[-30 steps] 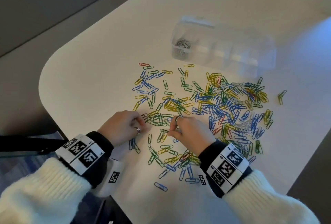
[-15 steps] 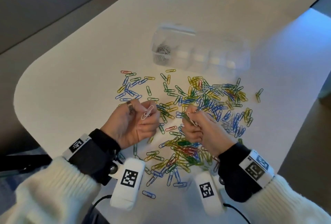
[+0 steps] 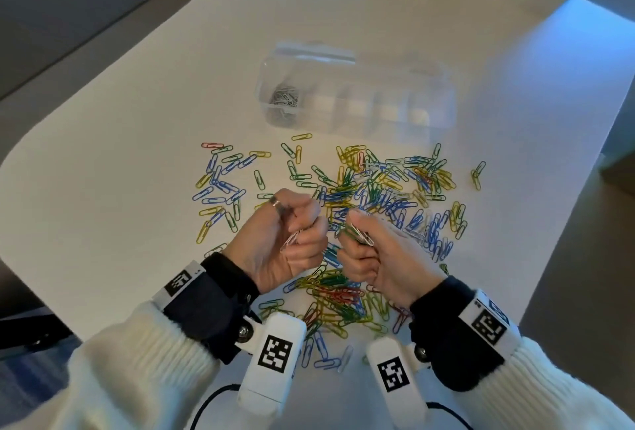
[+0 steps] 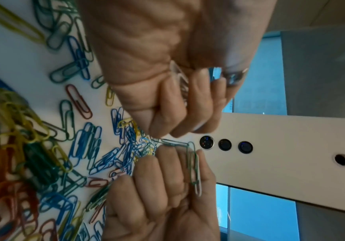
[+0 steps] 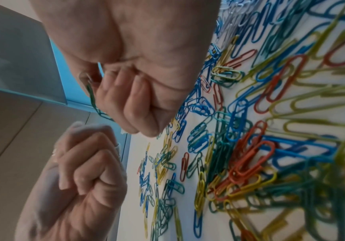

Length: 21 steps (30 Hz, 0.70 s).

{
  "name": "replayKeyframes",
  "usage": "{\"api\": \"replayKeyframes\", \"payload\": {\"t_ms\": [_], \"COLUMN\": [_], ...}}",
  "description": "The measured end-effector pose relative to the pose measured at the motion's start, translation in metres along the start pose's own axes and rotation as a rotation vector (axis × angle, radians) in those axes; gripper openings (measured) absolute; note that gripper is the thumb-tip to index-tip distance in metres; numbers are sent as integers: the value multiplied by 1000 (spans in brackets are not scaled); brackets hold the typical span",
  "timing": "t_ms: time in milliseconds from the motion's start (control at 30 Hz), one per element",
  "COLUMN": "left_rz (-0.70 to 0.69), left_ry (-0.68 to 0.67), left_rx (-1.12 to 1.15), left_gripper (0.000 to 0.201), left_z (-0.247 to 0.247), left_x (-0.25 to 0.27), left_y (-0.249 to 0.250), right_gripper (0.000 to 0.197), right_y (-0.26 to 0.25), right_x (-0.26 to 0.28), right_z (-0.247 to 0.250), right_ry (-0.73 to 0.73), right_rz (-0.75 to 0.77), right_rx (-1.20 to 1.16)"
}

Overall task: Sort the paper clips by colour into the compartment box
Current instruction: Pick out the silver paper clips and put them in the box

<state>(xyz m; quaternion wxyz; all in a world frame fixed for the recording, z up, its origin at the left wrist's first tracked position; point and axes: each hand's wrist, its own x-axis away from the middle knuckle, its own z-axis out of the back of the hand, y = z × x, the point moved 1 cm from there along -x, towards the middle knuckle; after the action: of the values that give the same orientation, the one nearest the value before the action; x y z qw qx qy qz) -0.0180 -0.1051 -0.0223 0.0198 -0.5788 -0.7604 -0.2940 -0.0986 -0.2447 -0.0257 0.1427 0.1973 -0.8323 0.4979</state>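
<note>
Many coloured paper clips (image 3: 371, 196) lie scattered on the white table (image 3: 137, 154): blue, green, yellow, red and white. The clear compartment box (image 3: 429, 110) stands behind them, with silvery clips (image 3: 283, 99) in its leftmost compartment. My left hand (image 3: 299, 233) hovers over the pile, palm turned up, fingers curled round a few white clips (image 4: 179, 78). My right hand (image 3: 357, 240), close beside it, grips white and green clips (image 4: 194, 166); the green clip (image 5: 91, 96) pokes out by the thumb.
A dense heap of red, green and yellow clips (image 3: 340, 292) lies just below the hands. The white wrist cameras (image 3: 275, 350) hang over the table's near edge. The table ends close on the right (image 3: 549, 275) and curves away at the left.
Both hands have lifted off the pile and turned palm up with clips in them. Since half a second ago the fingers have curled tighter and the hands have drawn closer together.
</note>
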Motion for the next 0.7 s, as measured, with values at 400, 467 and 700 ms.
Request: {"api": "replayKeyframes", "payload": {"t_ms": [400, 467, 700], "left_rz": [-213, -262, -282], "left_ry": [386, 394, 414], "left_rx": [-1118, -1173, -1200], "left_gripper": [30, 19, 24], "left_z": [-14, -13, -12], "left_x": [-1, -2, -3], "left_y": [5, 6, 12], "right_gripper": [37, 35, 22], "right_y": [-14, -14, -14], "right_x": [-1, -1, 7], "right_z": [1, 0, 12], "right_ry": [41, 55, 233], "right_rz": [62, 94, 205], "right_rx": [-85, -37, -34]}}
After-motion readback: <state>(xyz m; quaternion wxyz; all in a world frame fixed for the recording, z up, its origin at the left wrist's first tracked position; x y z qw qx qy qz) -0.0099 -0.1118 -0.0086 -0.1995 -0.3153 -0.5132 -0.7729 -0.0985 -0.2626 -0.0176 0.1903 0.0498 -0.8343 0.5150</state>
